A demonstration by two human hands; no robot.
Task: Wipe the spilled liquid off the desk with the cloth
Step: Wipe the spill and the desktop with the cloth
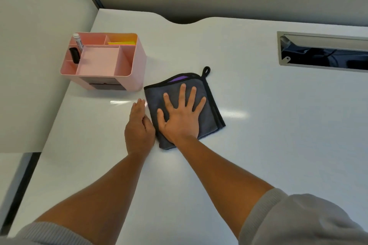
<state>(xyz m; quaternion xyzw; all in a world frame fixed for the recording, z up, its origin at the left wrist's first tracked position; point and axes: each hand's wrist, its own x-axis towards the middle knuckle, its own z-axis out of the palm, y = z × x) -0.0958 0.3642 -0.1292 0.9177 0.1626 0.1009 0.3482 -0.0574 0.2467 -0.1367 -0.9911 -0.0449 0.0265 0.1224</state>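
Note:
A folded grey cloth (207,105) with black trim, a purple inner layer and a hanging loop lies flat on the white desk (258,145). My right hand (181,115) presses flat on the cloth with fingers spread. My left hand (139,125) rests on the desk right beside the cloth's left edge, fingers straight and together. No liquid shows on the desk; only bright light reflections appear left and right of the cloth.
A pink desk organiser (103,61) with a marker, a black item and yellow notes stands at the back left, close to the cloth. A metal-framed cable slot (322,51) opens in the desk at the back right. A partition wall runs along the left.

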